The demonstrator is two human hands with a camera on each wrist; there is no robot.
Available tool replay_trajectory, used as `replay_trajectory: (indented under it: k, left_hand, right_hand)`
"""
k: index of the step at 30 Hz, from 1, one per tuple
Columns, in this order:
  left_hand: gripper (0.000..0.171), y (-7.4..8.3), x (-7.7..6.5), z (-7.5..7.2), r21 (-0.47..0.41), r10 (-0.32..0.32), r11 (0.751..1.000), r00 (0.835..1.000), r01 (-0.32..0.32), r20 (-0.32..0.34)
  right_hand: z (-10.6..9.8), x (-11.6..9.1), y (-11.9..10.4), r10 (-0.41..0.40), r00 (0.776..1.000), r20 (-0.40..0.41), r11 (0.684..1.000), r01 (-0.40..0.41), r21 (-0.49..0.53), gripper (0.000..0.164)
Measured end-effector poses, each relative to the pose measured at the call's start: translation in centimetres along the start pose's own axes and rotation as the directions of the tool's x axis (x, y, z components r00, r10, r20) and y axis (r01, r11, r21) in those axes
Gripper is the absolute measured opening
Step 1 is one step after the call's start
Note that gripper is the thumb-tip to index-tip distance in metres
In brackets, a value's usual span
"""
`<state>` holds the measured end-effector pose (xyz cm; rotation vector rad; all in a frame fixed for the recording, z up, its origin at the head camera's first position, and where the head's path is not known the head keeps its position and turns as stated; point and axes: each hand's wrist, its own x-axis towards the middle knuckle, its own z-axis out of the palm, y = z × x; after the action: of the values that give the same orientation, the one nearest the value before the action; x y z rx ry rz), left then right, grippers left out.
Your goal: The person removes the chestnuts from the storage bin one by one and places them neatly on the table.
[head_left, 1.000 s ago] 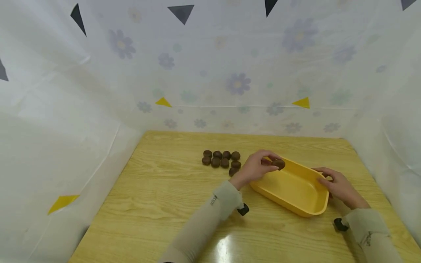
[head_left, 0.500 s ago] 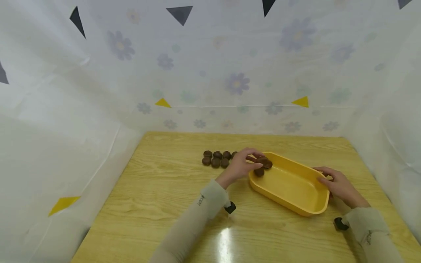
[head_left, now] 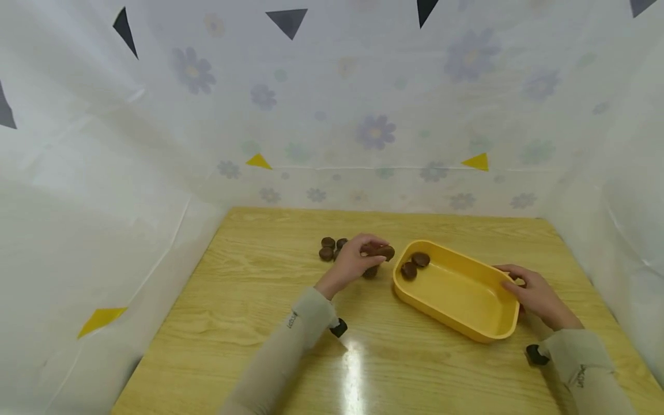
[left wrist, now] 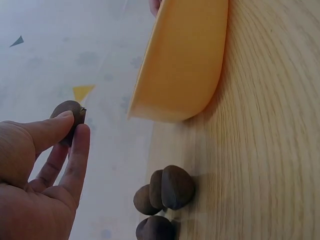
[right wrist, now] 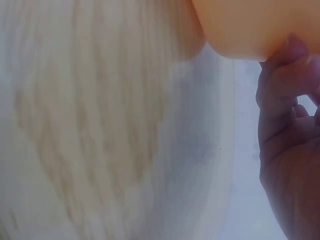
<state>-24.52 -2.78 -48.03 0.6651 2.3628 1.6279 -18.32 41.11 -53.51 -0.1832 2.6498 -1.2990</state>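
My left hand [head_left: 355, 262] pinches a brown chestnut [head_left: 385, 252] between thumb and fingertips, just left of the yellow tray [head_left: 456, 325]. In the left wrist view that chestnut [left wrist: 68, 114] is lifted off the table. Beneath and beside the hand, chestnuts [head_left: 327, 253] lie grouped on the table, partly hidden by it; one [head_left: 370, 272] sits at the near side of the group. Two chestnuts [head_left: 408, 270] rest inside the tray's left end. My right hand [head_left: 536, 294] grips the tray's right end, thumb over the rim; its fingers are partly hidden behind the wall.
The wooden table [head_left: 233, 323] carries the tray at an angle on its right half. White flower-patterned sheeting [head_left: 321, 115] closes off the back and both sides. Black devices [head_left: 339, 328] are worn at both wrists.
My left hand has moved left with the chestnut, from above the tray to above the table beside the chestnut group. The right hand and tray have stayed put.
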Motion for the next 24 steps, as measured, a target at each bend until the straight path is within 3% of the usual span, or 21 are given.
replay_trajectory:
  k: [12,24]
  left_hand:
    - [0.035,-2.2,-1.7,-3.0,-0.003,-0.046,0.999,0.998,0.046,-0.052]
    - [0.034,-3.3,-2.3,-3.8,-0.027,-0.079,0.997,0.993,0.078,-0.083]
  right_hand:
    - [0.1,0.0,-0.1,0.005,1.0,0.003,1.0,-0.005,0.03,0.052]
    - [0.1,-0.2,-0.4,-0.008,1.0,-0.006,0.999,0.008,0.039,0.052]
